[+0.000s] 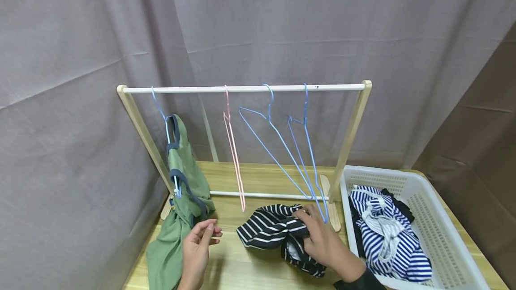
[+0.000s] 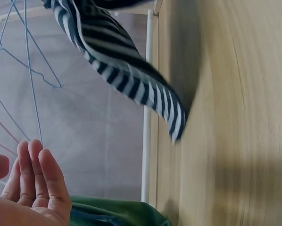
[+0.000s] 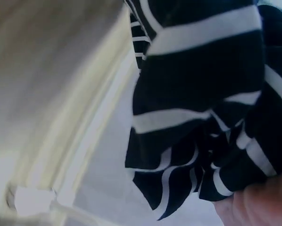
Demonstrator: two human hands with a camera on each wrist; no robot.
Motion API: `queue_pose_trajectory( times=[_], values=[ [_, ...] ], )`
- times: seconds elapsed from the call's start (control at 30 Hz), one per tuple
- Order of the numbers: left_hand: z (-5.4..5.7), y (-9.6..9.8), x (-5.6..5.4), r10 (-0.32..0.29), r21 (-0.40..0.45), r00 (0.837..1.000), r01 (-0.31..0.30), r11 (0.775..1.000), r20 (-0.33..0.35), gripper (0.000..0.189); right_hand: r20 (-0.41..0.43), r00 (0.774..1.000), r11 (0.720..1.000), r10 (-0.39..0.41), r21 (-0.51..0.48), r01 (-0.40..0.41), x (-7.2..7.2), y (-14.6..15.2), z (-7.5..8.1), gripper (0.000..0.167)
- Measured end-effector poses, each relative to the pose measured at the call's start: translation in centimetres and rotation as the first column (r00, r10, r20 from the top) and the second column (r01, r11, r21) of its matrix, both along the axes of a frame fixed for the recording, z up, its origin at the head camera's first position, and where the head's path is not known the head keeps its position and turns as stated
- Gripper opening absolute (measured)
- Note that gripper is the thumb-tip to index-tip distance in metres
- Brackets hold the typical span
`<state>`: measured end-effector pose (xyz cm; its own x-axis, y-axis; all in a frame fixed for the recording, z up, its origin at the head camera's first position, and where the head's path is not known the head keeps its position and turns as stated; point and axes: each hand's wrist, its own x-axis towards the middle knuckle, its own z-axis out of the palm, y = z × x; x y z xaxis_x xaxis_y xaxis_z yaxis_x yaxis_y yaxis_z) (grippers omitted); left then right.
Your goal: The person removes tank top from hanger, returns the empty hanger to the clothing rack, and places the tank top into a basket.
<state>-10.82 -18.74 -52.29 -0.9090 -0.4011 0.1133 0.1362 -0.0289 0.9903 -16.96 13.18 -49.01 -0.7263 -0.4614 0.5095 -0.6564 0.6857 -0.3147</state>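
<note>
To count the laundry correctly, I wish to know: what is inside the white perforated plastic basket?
In the basket, a blue-and-white striped cloth garment lies on top, with pale fabric bunched across it; black fabric shows beside it. Anything underneath is covered.

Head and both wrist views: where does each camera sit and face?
Head: worn on the head, facing forward and down at the rack and basket; left hand and right hand show.
Left wrist: on that wrist, facing the black striped garment, picture turned sideways; the left hand's fingers show lower left.
Right wrist: on that wrist, close on the same garment; part of the right hand shows lower right.
Head and left wrist share the green garment.
</note>
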Motion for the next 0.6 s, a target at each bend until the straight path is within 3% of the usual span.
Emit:
queue_pose_trajectory(
  times=[0.2, 0.6],
  values=[
    [0.1, -0.2, 0.0, 0.010, 0.000, 1.000, -0.010, 1.000, 0.017, 0.028, -0.150, 0.987, 0.997, -0.063, -0.057, 0.055, -0.6, 2.9, 2.3, 0.072],
    [0.0, -0.1, 0.1, -0.012, -0.014, 1.000, 0.012, 1.000, -0.022, 0.026, -0.159, 0.971, 0.980, -0.176, -0.118, 0.158, -1.8, 7.5, 6.4, 0.074]
  ],
)
